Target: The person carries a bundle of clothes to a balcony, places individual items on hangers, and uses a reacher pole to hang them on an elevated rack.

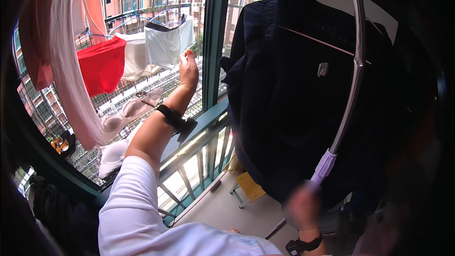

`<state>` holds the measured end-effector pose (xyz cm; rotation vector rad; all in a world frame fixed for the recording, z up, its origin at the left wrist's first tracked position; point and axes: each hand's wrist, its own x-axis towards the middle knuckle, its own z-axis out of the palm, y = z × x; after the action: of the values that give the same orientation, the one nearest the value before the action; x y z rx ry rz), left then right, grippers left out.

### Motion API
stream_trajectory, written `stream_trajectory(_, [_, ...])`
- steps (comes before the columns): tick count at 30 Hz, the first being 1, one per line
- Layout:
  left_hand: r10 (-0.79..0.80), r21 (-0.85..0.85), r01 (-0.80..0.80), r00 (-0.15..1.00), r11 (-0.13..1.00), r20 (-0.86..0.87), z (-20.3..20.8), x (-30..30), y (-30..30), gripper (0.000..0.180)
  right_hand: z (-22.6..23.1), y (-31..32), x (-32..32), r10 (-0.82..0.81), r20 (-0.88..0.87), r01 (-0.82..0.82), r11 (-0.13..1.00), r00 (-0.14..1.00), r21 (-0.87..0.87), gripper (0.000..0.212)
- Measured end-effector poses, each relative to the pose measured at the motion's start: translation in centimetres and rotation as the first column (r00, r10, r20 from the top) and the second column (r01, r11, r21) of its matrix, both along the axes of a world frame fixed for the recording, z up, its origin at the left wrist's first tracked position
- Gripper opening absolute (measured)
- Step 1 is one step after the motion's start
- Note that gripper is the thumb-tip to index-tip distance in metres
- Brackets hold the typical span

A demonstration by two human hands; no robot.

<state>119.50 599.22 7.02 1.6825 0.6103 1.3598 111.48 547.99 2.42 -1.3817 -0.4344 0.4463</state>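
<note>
The right hand [303,205], blurred, is wrapped round a metal pole [350,102] below its lilac collar [323,167], with a dark garment [289,99] hanging behind. Farther off, the left hand [188,70] touches the lower corner of white briefs [165,46] hanging beside the green window frame [216,38]; I cannot tell whether it grips them.

We note pale briefs [162,50] with dark waistband [161,29], red briefs [103,66], silver pole [350,106], lilac collar [324,165] and near-black garment [284,95].
</note>
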Motion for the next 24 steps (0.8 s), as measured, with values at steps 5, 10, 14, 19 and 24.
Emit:
stream_trajectory(5, [-0.287,0.242,0.209,0.891,0.947,0.351,8.3,-11.9,-14.0,0.031,4.0,2.7,3.1,0.242,0.099,-0.251,0.963,0.965,0.096,0.043])
stream_trajectory(10, [-0.498,0.267,0.471,0.866,0.841,0.040,8.0,-18.2,-25.5,0.030,7.8,7.9,4.5,0.520,0.166,-0.546,0.795,0.838,0.265,0.035])
stream_trajectory(14, [-0.622,0.070,0.623,0.782,0.779,-0.030,3.8,-18.6,-30.1,0.039,12.5,11.8,4.1,0.517,0.357,-0.618,0.735,0.778,0.281,0.032])
stream_trajectory(19, [-0.680,-0.167,0.675,0.733,0.719,0.038,-0.5,-19.2,-31.3,0.055,17.8,18.6,2.6,0.541,0.363,-0.650,0.667,0.758,0.364,0.032])
stream_trajectory(24, [-0.626,-0.352,0.632,0.765,0.690,0.147,-1.7,-21.0,-31.9,0.050,23.0,24.7,1.6,0.525,0.384,-0.648,0.661,0.760,0.379,0.035])
